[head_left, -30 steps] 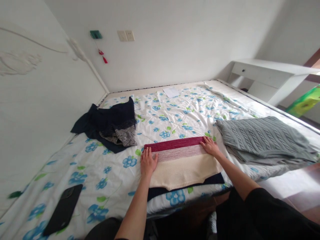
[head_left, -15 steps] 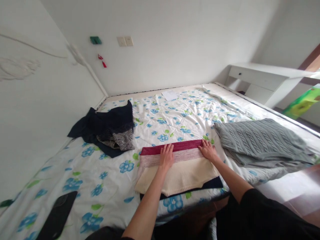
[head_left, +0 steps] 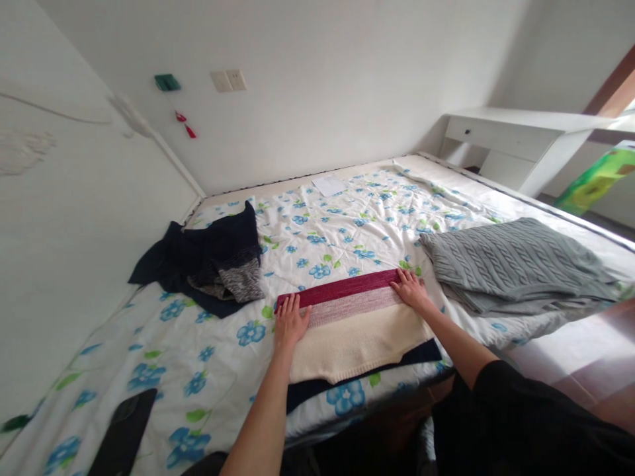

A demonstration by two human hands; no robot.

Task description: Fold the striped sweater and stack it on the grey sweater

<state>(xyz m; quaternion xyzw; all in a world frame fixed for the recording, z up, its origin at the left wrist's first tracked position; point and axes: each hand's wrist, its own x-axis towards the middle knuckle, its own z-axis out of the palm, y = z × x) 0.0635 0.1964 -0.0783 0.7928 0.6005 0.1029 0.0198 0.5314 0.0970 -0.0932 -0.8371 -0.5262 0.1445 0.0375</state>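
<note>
A folded knit sweater, banded in dark red, mottled pink and cream, lies on the bed in front of me. Dark navy fabric shows beneath its near edge. My left hand rests flat on its far left corner, fingers spread over the red and pink bands. On the far right corner lies my right hand, also flat with fingers apart. Neither hand grips the cloth. To the right is a folded grey cable-knit sweater, near my right hand but apart from it.
A crumpled navy and grey garment lies at the left by the wall. A black phone is at the near left on the floral bedsheet. Paper lies at the far side. A white desk stands beyond, right.
My left hand has slid left along the sweater, from the middle of its far edge to the left corner. The right hand stays at the right corner. The view has shifted slightly.
</note>
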